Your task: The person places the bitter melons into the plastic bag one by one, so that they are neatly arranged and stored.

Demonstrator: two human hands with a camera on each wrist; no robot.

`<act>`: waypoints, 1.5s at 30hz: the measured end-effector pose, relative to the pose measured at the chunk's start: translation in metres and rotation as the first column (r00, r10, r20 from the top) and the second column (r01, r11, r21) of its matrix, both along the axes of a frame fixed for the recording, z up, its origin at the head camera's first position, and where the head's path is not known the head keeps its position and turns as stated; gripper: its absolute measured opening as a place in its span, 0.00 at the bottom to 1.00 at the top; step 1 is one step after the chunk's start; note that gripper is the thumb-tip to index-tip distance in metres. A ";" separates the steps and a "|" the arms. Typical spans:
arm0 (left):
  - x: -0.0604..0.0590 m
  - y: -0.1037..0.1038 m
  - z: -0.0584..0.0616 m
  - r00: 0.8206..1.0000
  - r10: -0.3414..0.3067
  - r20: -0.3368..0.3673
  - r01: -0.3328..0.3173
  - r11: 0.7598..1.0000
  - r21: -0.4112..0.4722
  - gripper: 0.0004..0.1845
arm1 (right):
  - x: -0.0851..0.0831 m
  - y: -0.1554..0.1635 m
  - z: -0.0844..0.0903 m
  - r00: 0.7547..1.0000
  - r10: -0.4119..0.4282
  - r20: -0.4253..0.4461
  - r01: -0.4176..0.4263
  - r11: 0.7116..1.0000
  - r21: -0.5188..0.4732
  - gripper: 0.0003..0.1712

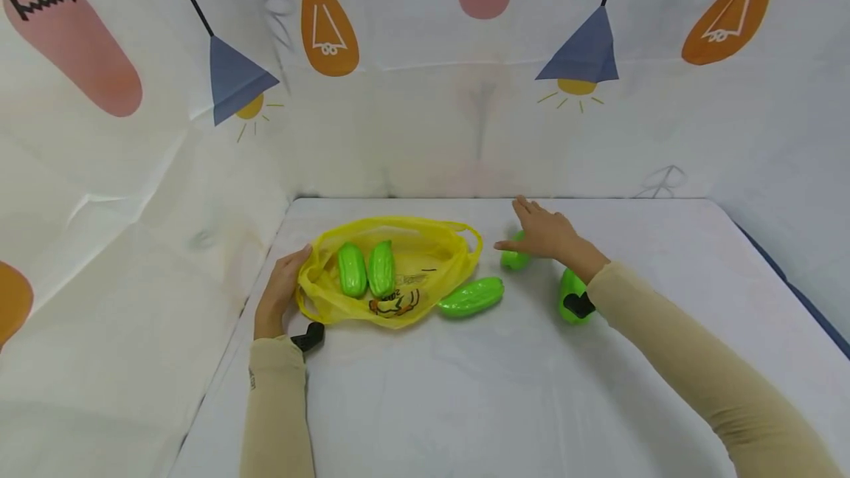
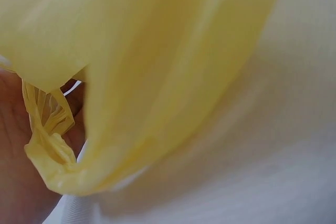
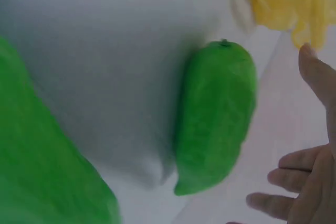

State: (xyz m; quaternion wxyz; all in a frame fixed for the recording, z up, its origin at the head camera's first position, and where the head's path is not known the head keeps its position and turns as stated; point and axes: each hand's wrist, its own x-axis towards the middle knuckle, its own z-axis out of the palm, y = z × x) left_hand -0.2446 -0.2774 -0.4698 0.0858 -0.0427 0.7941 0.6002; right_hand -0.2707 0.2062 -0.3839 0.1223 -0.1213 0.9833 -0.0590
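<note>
A yellow plastic bag (image 1: 434, 260) lies with its mouth spread, two glossy green ridged gourd-like vegetables (image 1: 352, 270) side by side inside it. My left hand (image 1: 282, 290) holds the bag's left edge; in the left wrist view a bag handle (image 2: 50, 153) crosses the palm, and the yellow film hides part of the fingers. Over a third green vegetable (image 1: 514, 260), my right hand (image 1: 547, 233) hovers with thumb and fingers spread, holding nothing. The right wrist view shows this vegetable (image 3: 215, 114) whole, apart from the fingers.
Another green vegetable (image 1: 473, 297) lies against the bag's right side. One more (image 1: 571, 293) sits below my right wrist, partly covered by the black wrist camera (image 1: 579, 305). A white-covered table (image 1: 465, 404) meets printed cloth walls (image 1: 425, 131) at the back and left.
</note>
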 end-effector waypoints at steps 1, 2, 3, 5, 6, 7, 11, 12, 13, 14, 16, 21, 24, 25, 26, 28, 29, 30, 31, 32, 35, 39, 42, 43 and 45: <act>0.000 0.000 0.000 1.000 0.002 0.002 -0.002 1.000 0.001 0.41 | -0.001 0.001 -0.005 1.000 -0.015 0.016 0.015 1.000 0.000 0.64; 0.000 0.000 0.000 1.000 0.002 0.002 -0.002 1.000 0.001 0.41 | -0.002 0.002 -0.011 0.999 -0.029 0.028 0.029 1.000 0.001 0.65; 0.000 0.001 0.000 1.000 0.001 0.007 -0.001 1.000 0.002 0.40 | -0.003 0.002 -0.015 0.998 -0.040 0.042 0.040 0.999 0.004 0.65; 0.000 0.001 0.001 1.000 0.001 0.016 -0.001 1.000 0.006 0.40 | -0.004 0.003 -0.022 0.997 -0.054 0.064 0.053 0.999 0.009 0.65; 0.001 0.002 0.002 1.000 0.001 0.022 -0.001 1.000 0.008 0.39 | -0.004 0.004 -0.025 0.996 -0.053 0.068 0.053 0.999 0.013 0.64; 0.001 0.002 0.003 1.000 0.002 0.026 -0.002 1.000 0.015 0.39 | -0.004 0.004 -0.026 0.996 -0.054 0.070 0.054 0.998 0.011 0.64; 0.008 0.008 0.017 0.999 -0.003 0.034 0.002 1.000 0.023 0.37 | -0.001 0.005 -0.028 0.997 -0.042 0.061 0.042 0.999 0.011 0.62; 0.010 0.010 0.021 0.999 -0.006 0.032 0.005 1.000 0.022 0.36 | 0.000 0.005 -0.028 0.998 -0.042 0.055 0.041 0.999 0.014 0.63; 0.013 0.013 0.026 0.999 -0.007 0.033 0.006 1.000 0.021 0.36 | 0.001 0.006 -0.028 0.998 -0.048 0.052 0.047 0.999 0.017 0.63; 0.015 0.015 0.030 0.999 -0.009 0.033 0.009 1.000 0.018 0.36 | 0.002 0.007 -0.027 0.997 -0.053 0.049 0.052 0.998 0.022 0.64; 0.016 0.016 0.033 0.999 -0.016 0.033 0.016 1.000 0.014 0.36 | 0.006 0.009 -0.026 0.997 -0.068 0.039 0.067 0.997 0.029 0.65; 0.002 0.006 0.012 1.000 -0.008 0.023 0.008 1.000 0.002 0.40 | 0.016 0.015 -0.023 0.999 -0.049 0.015 0.048 0.999 0.017 0.64; -0.003 0.002 0.003 1.000 0.003 0.010 -0.003 1.000 -0.005 0.42 | 0.018 0.020 -0.024 1.000 0.003 0.018 -0.003 1.000 -0.002 0.61; -0.003 0.002 0.002 1.000 0.003 0.009 -0.003 1.000 -0.010 0.42 | 0.019 0.021 -0.025 0.999 0.035 0.014 -0.035 0.999 -0.017 0.59; -0.003 0.001 0.001 1.000 0.003 0.010 -0.003 1.000 -0.012 0.42 | 0.019 0.023 -0.026 0.997 0.074 0.006 -0.073 0.997 -0.033 0.58; -0.003 0.001 0.001 1.000 0.007 0.021 -0.006 1.000 -0.012 0.42 | 0.019 0.024 -0.028 0.987 0.159 -0.014 -0.159 0.985 -0.071 0.53; -0.003 0.001 0.002 1.000 0.008 0.030 -0.008 1.000 -0.010 0.41 | 0.019 0.024 -0.029 0.979 0.201 -0.021 -0.202 0.975 -0.093 0.51; -0.002 0.001 0.003 0.999 0.010 0.039 -0.010 1.000 -0.006 0.41 | 0.019 0.024 -0.030 0.970 0.241 -0.029 -0.243 0.964 -0.111 0.50; -0.001 0.002 0.005 0.999 0.010 0.048 -0.009 1.000 -0.006 0.40 | 0.019 0.024 -0.031 0.961 0.273 -0.037 -0.276 0.953 -0.124 0.48; 0.000 0.003 0.007 0.998 0.011 0.057 -0.011 1.000 0.000 0.39 | 0.019 0.023 -0.031 0.955 0.294 -0.040 -0.297 0.946 -0.133 0.47; 0.005 0.006 0.016 0.998 0.006 0.062 -0.007 1.000 0.018 0.37 | 0.019 0.020 -0.032 0.945 0.323 -0.047 -0.327 0.935 -0.135 0.47; 0.013 0.011 0.027 0.999 -0.004 0.052 0.003 1.000 0.025 0.35 | 0.017 0.017 -0.032 0.943 0.333 -0.026 -0.333 0.934 -0.128 0.50; 0.016 0.013 0.031 0.999 -0.003 0.051 0.002 1.000 0.018 0.35 | 0.014 0.015 -0.030 0.938 0.347 -0.023 -0.347 0.928 -0.133 0.52; 0.017 0.014 0.032 0.999 -0.003 0.050 0.003 1.000 0.017 0.34 | 0.013 0.014 -0.029 0.936 0.350 -0.025 -0.350 0.929 -0.121 0.53; 0.017 0.014 0.033 0.999 -0.005 0.050 0.004 1.000 0.014 0.35 | 0.009 0.013 -0.026 0.933 0.358 -0.032 -0.359 0.929 -0.091 0.55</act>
